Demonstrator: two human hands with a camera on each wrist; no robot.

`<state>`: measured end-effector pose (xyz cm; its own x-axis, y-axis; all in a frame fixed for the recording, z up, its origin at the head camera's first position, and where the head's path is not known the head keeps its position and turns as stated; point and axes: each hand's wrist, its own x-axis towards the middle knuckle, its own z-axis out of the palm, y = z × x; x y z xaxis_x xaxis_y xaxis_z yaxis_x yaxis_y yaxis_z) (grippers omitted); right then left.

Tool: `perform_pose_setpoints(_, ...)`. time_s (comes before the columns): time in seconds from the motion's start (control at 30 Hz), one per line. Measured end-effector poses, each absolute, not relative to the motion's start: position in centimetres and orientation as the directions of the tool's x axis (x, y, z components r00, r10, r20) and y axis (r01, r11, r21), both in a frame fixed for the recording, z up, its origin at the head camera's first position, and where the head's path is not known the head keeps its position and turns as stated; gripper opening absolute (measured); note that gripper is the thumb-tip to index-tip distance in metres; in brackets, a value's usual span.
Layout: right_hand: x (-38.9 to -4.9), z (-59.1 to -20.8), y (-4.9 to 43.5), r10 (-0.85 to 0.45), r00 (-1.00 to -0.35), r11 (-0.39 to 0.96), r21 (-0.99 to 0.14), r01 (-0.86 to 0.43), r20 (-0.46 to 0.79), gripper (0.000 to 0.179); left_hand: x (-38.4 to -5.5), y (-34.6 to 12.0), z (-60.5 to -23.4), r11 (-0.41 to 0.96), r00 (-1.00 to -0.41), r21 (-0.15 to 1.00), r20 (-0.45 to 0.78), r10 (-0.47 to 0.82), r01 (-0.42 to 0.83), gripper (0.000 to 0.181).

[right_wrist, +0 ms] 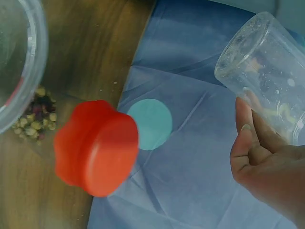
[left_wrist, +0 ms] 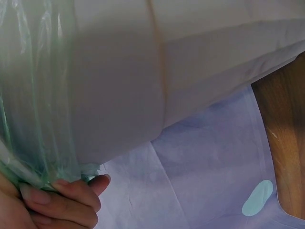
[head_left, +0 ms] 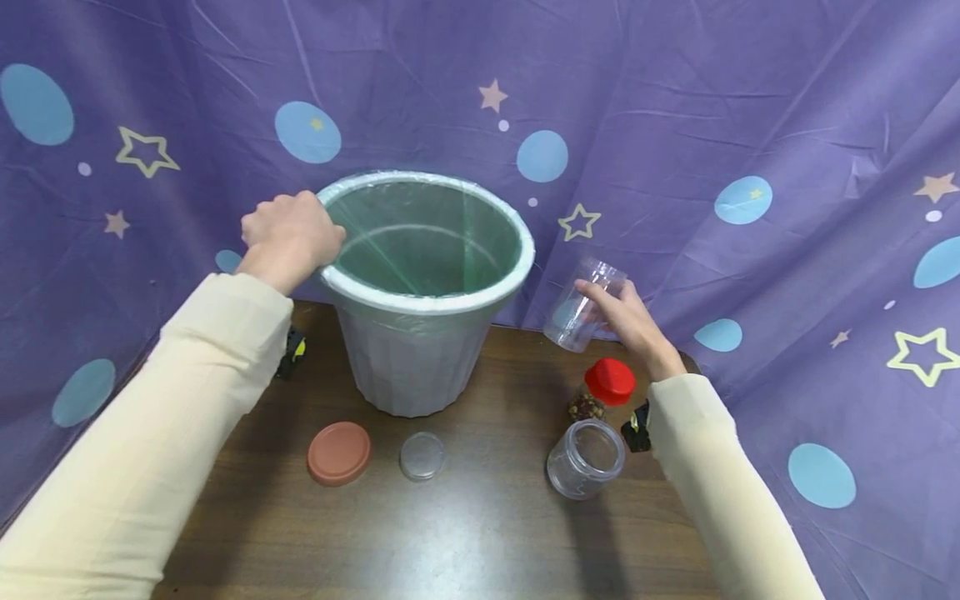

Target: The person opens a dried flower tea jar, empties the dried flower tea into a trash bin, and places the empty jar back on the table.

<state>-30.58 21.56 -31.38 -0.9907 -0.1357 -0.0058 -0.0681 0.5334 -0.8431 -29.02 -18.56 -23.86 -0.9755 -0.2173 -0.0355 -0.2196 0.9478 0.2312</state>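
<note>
Sleeve (head_left: 727,492); jar (head_left: 573,319) in right hand (head_left: 632,321); grip partly hidden

Worktop (head_left: 495,542): wide-mouthed jar (head_left: 585,460); red-capped jar (head_left: 610,382) just behind it; clear lid (head_left: 422,456) left of it, pink lid (head_left: 339,453) farther left; purple curtain (head_left: 645,75) well behind it.

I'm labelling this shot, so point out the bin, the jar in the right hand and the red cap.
Bin (head_left: 417,367): head view, outer wall.
Held jar (right_wrist: 272,78): right wrist view, clear side.
Red cap (right_wrist: 106,151): right wrist view, flat top.
</note>
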Motion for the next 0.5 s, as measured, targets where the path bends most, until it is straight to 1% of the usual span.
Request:
perform_pose_setpoints(0.17,-30.5,-32.6,21.3,-0.127,-0.992,0.519,-0.854,-0.041,-0.030,0.038,-29.0,-18.6,-23.9,0.947,-0.974,0.228,-0.039,-0.221,-0.224,0.059)
perform_pose_setpoints(0.23,-30.5,-32.9,21.2,-0.111,-0.993,0.515,-0.857,-0.020,-0.044,0.041,-29.0,-18.5,-23.9,0.947,-0.974,0.228,-0.040,-0.224,-0.227,0.059)
perform_pose_setpoints(0.3,-30.4,-33.2,21.1,-0.089,-0.995,0.525,-0.851,-0.001,-0.054,0.049,-29.0,-18.5,-23.9,0.946,-0.974,0.229,-0.040,-0.224,-0.228,0.058)
perform_pose_setpoints(0.5,-30.0,-33.8,21.2,-0.020,-0.995,0.537,-0.841,0.073,-0.099,0.083,-29.0,-18.5,-23.9,0.947,-0.974,0.228,-0.037,-0.223,-0.226,0.058)
